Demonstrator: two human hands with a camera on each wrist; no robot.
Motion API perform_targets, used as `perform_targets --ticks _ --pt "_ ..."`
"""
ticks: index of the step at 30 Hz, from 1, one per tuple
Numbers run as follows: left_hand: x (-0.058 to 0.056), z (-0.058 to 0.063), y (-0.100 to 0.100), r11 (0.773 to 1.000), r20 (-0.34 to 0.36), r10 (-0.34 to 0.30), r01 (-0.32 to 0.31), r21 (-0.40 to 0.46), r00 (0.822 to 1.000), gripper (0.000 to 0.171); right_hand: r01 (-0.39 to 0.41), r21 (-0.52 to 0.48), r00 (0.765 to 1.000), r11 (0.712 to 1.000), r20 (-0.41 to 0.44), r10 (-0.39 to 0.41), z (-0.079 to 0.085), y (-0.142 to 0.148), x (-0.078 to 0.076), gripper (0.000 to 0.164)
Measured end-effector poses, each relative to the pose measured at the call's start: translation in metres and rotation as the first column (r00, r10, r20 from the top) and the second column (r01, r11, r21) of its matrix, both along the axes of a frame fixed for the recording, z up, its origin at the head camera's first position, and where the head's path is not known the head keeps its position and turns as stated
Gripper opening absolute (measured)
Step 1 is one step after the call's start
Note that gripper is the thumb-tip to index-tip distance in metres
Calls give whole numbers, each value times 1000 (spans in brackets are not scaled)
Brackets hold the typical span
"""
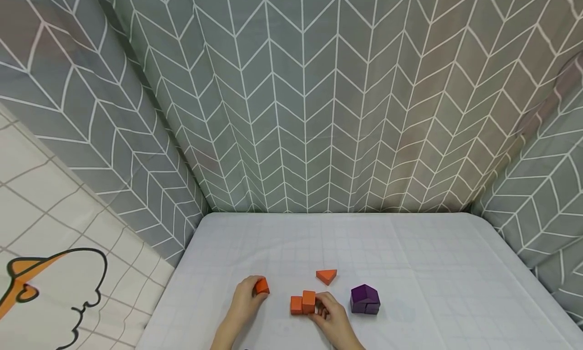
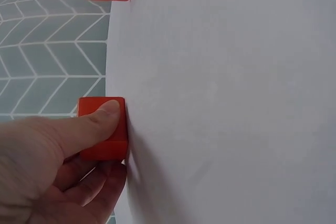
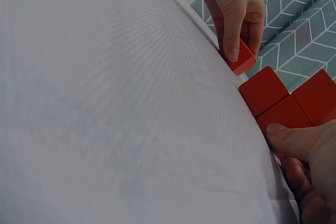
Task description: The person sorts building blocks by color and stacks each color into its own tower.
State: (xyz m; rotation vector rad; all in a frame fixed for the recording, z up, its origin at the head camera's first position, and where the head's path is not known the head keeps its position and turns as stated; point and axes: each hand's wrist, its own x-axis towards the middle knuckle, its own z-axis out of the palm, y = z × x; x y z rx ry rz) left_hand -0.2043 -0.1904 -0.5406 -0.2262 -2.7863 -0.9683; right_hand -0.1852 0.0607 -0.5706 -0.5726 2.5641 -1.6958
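Note:
My left hand point(image 1: 244, 300) pinches a small orange block point(image 1: 262, 286) between thumb and fingers, at or just above the cloth. In the left wrist view its thumb presses flat on one face of that block point(image 2: 101, 106). To the right, an orange block point(image 1: 296, 305) sits side by side with a stack of two orange blocks point(image 1: 308, 298). My right hand point(image 1: 334, 320) grips this stack from its right side. In the right wrist view its thumb covers part of the lower block point(image 3: 281, 114); the upper block point(image 3: 317, 95) rests on it.
An orange triangular block point(image 1: 326, 275) lies behind the stack. Several purple blocks point(image 1: 365, 299) stand together in a house shape to the right of my right hand. The white cloth-covered table point(image 1: 432, 269) meets a patterned grey curtain point(image 1: 319, 112) at the back.

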Motion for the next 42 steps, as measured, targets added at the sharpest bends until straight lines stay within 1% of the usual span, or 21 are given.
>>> perform_targets --ticks 6,8,10,12,16,19,22,25,28,30,33,35,39,42 --pt "-1 -1 -1 1000 17 -1 1 13 1000 36 -15 -2 999 1000 30 15 -3 0 1 33" --pt "-3 -1 0 1000 14 2 -2 20 1000 36 -16 -7 1000 1000 15 16 -3 -1 1 33" --pt "-5 -1 0 999 -10 5 -4 39 1000 36 -12 -15 1000 1000 -9 12 -3 -2 1 32" --pt "-7 1 2 997 -34 18 -15 77 999 35 -11 -21 999 1000 -33 10 -3 -2 1 32" --pt "-7 8 7 996 -119 18 -6 93 993 35 -11 -33 998 999 -56 9 -2 -2 2 32" --pt "-3 15 13 997 -188 -14 29 74 982 36 -9 -35 998 999 -68 7 -2 -2 3 32" --pt "1 21 22 995 -214 -56 73 75 975 37 -5 -33 997 999 -73 2 -2 -2 3 32" --pt "6 26 30 988 -202 -108 127 85 973 38 0 -33 997 999 -80 -3 -1 -2 3 32" --pt "9 27 38 978 -161 -177 192 84 971 39 7 -36 995 999 -100 -11 -2 -2 2 31" --pt "11 28 41 968 -126 -226 237 81 966 39 12 -38 993 999 -117 -16 -2 -2 2 31" --pt "13 27 46 950 -82 -295 301 78 952 40 16 -34 992 999 -126 -20 -2 -2 2 31" --pt "14 25 47 938 -67 -332 337 79 941 40 17 -28 994 999 -107 -20 -2 -2 2 31" --pt "14 22 50 924 -29 -372 373 84 928 39 19 -19 996 1000 -85 -20 -1 -1 1 32" --pt "14 20 52 919 -4 -385 384 88 923 37 18 -29 993 999 -118 -21 -1 -1 1 32"
